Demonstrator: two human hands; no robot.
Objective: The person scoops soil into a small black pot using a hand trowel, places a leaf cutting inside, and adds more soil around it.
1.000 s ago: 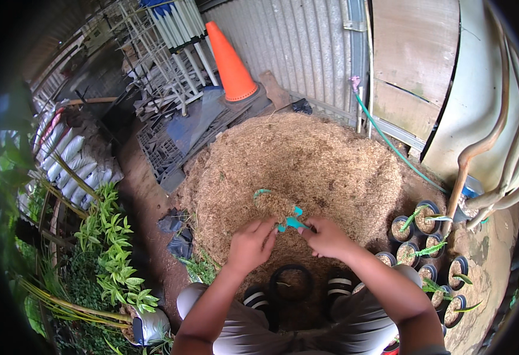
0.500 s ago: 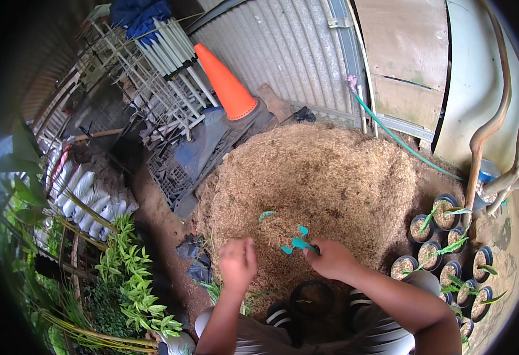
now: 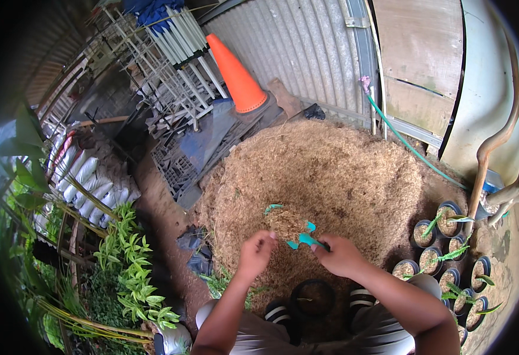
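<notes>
Flanking the husk heap [image 3: 330,177]: orange cone [image 3: 235,74], potted seedlings [image 3: 449,248], black pot [image 3: 312,297].

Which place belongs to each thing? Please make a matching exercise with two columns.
Things:
1. orange cone
2. small teal scoop
3. black pot
4. green hose

Places:
A. between the person's feet
B. in the right hand, over the brown fibre heap
C. by the corrugated metal wall
D. along the heap's right edge

Pairs: 1-C, 2-B, 3-A, 4-D
</notes>
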